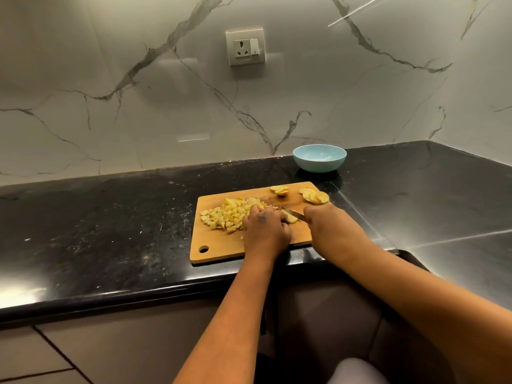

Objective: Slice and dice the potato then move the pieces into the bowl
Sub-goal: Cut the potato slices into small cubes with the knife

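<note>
A wooden cutting board (216, 245) lies on the black counter. A heap of diced potato (230, 213) covers its left middle. Two small stacks of potato slices (315, 195) sit at the board's far right edge. My left hand (266, 227) curls over some potato slices (291, 218) at the board's centre and holds them down. My right hand (321, 220) grips a knife (292, 213) whose blade points left onto those slices. Beyond the board, a light blue bowl (319, 158) stands empty near the wall.
The black stone counter (110, 231) runs left and right, with its front edge just under the board. A marble wall with a power socket (245, 47) rises behind. The counter turns a corner at the right.
</note>
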`<act>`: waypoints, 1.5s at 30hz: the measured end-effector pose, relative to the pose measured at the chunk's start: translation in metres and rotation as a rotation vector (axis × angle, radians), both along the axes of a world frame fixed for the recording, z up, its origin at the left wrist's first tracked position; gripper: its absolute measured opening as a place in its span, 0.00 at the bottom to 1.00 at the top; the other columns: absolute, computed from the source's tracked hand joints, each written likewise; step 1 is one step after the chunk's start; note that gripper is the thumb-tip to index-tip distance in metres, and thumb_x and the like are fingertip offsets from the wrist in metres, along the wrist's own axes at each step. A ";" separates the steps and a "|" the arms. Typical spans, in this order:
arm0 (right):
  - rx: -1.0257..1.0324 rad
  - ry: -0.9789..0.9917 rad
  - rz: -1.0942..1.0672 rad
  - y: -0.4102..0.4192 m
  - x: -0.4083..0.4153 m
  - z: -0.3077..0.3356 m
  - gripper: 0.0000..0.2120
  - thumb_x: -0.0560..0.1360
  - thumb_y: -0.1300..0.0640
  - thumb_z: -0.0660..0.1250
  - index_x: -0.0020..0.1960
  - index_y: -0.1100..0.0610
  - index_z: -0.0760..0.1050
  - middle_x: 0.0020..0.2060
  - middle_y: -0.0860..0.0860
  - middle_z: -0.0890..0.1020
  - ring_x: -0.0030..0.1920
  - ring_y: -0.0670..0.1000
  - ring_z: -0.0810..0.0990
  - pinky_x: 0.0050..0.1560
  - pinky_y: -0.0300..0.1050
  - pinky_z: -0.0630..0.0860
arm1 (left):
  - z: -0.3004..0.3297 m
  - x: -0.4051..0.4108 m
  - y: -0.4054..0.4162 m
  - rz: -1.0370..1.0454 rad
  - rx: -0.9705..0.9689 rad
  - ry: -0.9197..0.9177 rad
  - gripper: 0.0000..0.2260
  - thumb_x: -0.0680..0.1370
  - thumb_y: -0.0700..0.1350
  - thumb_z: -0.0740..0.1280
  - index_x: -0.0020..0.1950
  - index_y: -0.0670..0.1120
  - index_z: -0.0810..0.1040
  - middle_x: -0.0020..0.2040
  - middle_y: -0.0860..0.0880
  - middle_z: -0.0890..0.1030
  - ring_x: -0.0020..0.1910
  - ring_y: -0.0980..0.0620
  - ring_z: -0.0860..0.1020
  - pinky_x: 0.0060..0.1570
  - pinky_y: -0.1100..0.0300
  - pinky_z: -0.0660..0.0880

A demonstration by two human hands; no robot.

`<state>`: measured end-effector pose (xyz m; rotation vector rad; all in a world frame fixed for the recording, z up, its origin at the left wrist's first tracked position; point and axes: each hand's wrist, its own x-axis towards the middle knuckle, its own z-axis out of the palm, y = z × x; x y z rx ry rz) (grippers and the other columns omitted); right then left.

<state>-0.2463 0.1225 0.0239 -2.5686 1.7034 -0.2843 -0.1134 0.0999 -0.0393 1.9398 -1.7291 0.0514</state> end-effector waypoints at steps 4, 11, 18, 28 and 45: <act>-0.023 0.073 0.037 -0.001 0.007 -0.006 0.09 0.78 0.64 0.62 0.56 0.57 0.77 0.53 0.54 0.81 0.51 0.52 0.80 0.51 0.43 0.77 | 0.001 0.000 -0.001 0.009 0.007 -0.019 0.13 0.78 0.45 0.60 0.57 0.51 0.82 0.58 0.50 0.80 0.60 0.45 0.69 0.59 0.48 0.66; 0.137 0.218 -0.034 0.010 0.001 0.038 0.18 0.74 0.65 0.69 0.62 0.56 0.73 0.50 0.55 0.76 0.49 0.52 0.76 0.55 0.46 0.78 | -0.001 0.001 -0.002 -0.001 0.005 -0.026 0.14 0.79 0.47 0.60 0.62 0.50 0.80 0.59 0.50 0.79 0.61 0.46 0.68 0.60 0.48 0.65; 0.026 0.080 -0.048 0.009 -0.024 0.039 0.13 0.75 0.61 0.69 0.59 0.55 0.75 0.47 0.52 0.79 0.44 0.50 0.78 0.49 0.44 0.80 | -0.011 0.004 -0.004 0.031 -0.022 0.133 0.16 0.77 0.48 0.63 0.66 0.54 0.75 0.58 0.45 0.75 0.59 0.44 0.71 0.58 0.52 0.69; 0.004 -0.036 -0.004 0.001 -0.006 0.001 0.09 0.78 0.61 0.65 0.57 0.55 0.74 0.48 0.53 0.79 0.42 0.50 0.76 0.41 0.43 0.75 | -0.003 0.001 0.003 0.026 -0.065 0.128 0.21 0.76 0.43 0.64 0.69 0.48 0.66 0.55 0.46 0.78 0.60 0.46 0.71 0.61 0.49 0.67; 0.137 0.139 -0.005 0.009 -0.018 0.040 0.18 0.73 0.64 0.70 0.62 0.56 0.75 0.51 0.53 0.78 0.50 0.52 0.78 0.56 0.46 0.78 | -0.005 0.001 0.000 -0.001 -0.109 0.103 0.12 0.75 0.46 0.66 0.59 0.49 0.74 0.50 0.48 0.79 0.52 0.49 0.74 0.56 0.53 0.74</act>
